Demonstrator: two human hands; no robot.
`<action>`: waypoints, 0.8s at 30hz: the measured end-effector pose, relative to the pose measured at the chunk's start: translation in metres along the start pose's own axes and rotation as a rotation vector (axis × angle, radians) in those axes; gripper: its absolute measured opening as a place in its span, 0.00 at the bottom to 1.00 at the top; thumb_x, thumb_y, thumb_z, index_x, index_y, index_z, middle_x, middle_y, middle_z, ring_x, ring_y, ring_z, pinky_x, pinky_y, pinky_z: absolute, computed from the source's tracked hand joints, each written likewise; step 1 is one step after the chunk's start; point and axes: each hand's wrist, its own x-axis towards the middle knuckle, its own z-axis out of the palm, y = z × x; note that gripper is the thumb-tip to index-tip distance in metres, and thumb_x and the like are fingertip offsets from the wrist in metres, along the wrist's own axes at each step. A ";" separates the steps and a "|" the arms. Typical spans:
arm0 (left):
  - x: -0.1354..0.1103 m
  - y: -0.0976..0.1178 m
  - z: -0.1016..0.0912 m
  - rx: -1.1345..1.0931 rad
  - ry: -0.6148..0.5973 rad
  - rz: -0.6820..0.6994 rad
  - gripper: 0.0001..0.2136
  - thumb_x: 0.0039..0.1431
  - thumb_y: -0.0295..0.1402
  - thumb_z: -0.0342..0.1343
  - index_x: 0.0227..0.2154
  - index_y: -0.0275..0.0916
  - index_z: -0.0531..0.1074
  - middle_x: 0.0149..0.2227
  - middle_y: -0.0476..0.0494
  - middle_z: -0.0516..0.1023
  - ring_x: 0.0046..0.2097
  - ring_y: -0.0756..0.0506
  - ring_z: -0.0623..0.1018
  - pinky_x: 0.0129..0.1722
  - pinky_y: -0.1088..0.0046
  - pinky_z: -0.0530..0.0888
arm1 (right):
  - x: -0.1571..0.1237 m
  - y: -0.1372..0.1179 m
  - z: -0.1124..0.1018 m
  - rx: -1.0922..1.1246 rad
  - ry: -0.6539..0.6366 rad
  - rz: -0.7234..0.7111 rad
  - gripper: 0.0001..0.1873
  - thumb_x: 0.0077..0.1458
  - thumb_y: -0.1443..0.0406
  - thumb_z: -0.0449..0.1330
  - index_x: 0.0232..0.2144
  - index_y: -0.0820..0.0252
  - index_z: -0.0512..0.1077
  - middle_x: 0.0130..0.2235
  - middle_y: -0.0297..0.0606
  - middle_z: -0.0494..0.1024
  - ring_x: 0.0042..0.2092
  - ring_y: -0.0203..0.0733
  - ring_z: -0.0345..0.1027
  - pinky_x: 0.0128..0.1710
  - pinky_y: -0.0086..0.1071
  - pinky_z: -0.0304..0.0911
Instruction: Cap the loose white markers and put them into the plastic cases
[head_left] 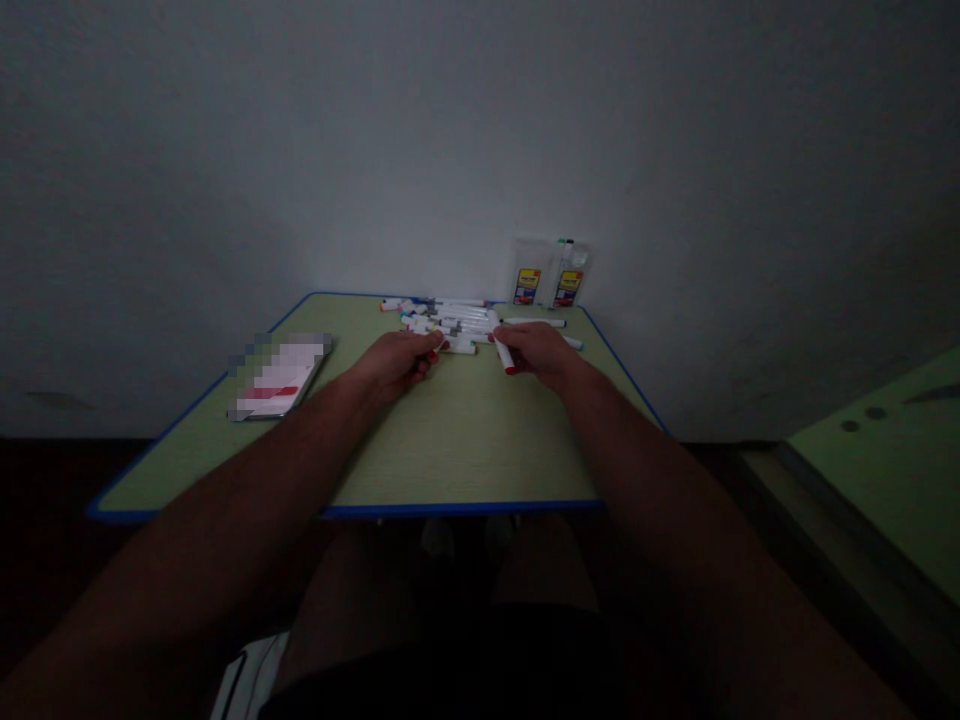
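My right hand (534, 350) is closed around a white marker (504, 352) with a red end, which tilts down toward me above the tabletop. In my closed left hand (401, 362) a small red end (433, 356) shows between thumb and fingers. It looks like part of another marker, mostly covered by the fingers. Just beyond both hands lies a loose pile of white markers (463, 318) with ends of several colours. A marker with a dark end (544, 322) rests behind my right hand, apart from the thick of the pile.
Two clear plastic cases (527, 272) with yellow labels stand against the wall at the table's back right; the right one (568, 275) has markers in it. A blurred-out flat object (281, 378) lies at the left. The pale green table (457, 450) has a blue edge.
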 end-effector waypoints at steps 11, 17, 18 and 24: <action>0.006 0.003 -0.006 0.046 0.108 0.016 0.06 0.55 0.23 0.59 0.24 0.34 0.73 0.20 0.47 0.69 0.19 0.54 0.65 0.16 0.78 0.60 | -0.002 -0.001 -0.012 -0.137 -0.044 -0.055 0.11 0.58 0.70 0.61 0.23 0.64 0.71 0.22 0.34 0.70 0.24 0.32 0.63 0.22 0.26 0.63; 0.010 -0.001 -0.013 0.035 0.102 0.062 0.08 0.55 0.23 0.60 0.23 0.36 0.70 0.21 0.49 0.69 0.19 0.54 0.66 0.17 0.78 0.62 | 0.002 0.000 -0.017 -0.139 -0.015 -0.075 0.12 0.57 0.69 0.62 0.21 0.63 0.69 0.21 0.33 0.68 0.23 0.31 0.60 0.20 0.25 0.61; 0.011 -0.002 -0.014 0.034 0.097 0.066 0.08 0.55 0.23 0.60 0.23 0.36 0.70 0.21 0.49 0.69 0.19 0.54 0.66 0.17 0.78 0.62 | 0.002 0.001 -0.018 -0.136 -0.014 -0.076 0.12 0.56 0.69 0.62 0.21 0.62 0.69 0.21 0.32 0.68 0.22 0.31 0.60 0.20 0.25 0.61; 0.010 -0.002 -0.012 0.036 0.086 0.086 0.08 0.55 0.23 0.60 0.23 0.36 0.70 0.20 0.49 0.69 0.19 0.54 0.65 0.17 0.78 0.61 | -0.001 -0.001 -0.015 -0.159 -0.016 -0.076 0.11 0.54 0.70 0.62 0.21 0.63 0.69 0.19 0.31 0.67 0.20 0.30 0.58 0.19 0.25 0.58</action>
